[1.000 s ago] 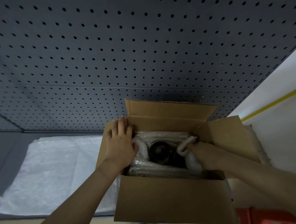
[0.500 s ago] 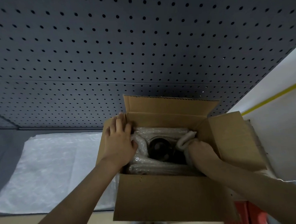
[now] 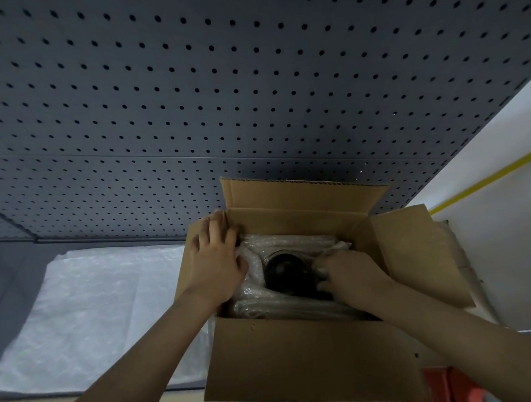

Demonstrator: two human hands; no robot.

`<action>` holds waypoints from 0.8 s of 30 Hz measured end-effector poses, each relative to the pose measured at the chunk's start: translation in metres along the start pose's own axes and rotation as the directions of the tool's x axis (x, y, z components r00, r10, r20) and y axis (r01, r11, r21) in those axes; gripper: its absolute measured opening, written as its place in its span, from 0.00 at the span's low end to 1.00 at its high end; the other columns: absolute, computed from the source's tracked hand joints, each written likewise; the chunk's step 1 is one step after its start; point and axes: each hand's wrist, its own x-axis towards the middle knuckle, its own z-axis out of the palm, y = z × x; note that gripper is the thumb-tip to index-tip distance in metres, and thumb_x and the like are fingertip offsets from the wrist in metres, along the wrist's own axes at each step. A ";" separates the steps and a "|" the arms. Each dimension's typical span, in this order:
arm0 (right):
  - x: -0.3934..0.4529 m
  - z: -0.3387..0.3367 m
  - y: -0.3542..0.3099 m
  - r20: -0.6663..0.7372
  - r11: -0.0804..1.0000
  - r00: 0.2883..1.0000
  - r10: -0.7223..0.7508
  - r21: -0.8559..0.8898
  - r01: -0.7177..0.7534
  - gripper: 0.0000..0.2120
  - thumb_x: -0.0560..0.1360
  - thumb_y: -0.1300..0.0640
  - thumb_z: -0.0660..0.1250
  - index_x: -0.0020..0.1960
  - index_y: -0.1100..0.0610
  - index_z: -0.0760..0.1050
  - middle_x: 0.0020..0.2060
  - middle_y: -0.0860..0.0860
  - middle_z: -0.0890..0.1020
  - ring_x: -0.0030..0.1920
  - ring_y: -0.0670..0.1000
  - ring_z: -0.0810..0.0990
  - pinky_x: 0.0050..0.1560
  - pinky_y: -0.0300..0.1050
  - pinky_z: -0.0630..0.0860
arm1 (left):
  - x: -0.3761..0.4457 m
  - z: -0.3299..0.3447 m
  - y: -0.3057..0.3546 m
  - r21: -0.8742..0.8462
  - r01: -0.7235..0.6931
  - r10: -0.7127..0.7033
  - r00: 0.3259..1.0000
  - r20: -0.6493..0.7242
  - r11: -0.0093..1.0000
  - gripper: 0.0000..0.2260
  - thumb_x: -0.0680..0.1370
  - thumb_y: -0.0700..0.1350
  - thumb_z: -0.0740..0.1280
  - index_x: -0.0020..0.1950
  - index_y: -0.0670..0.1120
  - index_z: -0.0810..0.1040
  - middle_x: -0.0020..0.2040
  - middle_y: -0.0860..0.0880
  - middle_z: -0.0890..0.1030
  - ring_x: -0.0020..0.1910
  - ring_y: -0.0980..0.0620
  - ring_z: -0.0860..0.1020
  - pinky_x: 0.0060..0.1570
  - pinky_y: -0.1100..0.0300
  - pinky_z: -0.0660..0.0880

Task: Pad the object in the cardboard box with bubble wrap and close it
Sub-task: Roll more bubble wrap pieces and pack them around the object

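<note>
From the head view, the left hand (image 3: 216, 266) lies flat, fingers spread, pressing down over the left edge of the cardboard box (image 3: 301, 354), palm on the folded-out left flap and fingertips at the far left corner; it grips nothing, only steadies. The right hand (image 3: 349, 273) is down inside the box at its right side, fingers curled onto the bubble wrap (image 3: 291, 241) there; whether they pinch a fold or merely push it down cannot be told. The task's object (image 3: 285, 271), dark and round, sits in the middle of the box, ringed by rolls of wrap along the far, left and near walls; its top is uncovered. All four flaps stand open: the far flap (image 3: 301, 192) upright against the pegboard (image 3: 220, 94), the right flap (image 3: 416, 253) splayed outward. A spare sheet of bubble wrap (image 3: 103, 313) lies flat just left of the box.

The step in hand looks to be padding, specifically tucking the right-side wrap beside the object; closing has not begun. The next move likely calls for seating that fold snugly, then covering the bare top, perhaps from the spare sheet, before the flaps are folded.
</note>
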 end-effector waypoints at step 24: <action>0.083 0.084 -0.082 0.283 0.970 0.928 -0.242 0.073 0.231 0.18 0.82 0.59 0.54 0.70 0.61 0.68 0.68 0.59 0.72 0.67 0.57 0.71 0.67 0.48 0.66 | -0.002 -0.001 0.003 -0.113 0.031 -0.036 0.999 -0.037 0.993 0.27 0.73 0.53 0.59 0.71 0.46 0.67 0.74 0.39 0.60 0.73 0.37 0.59 0.68 0.41 0.63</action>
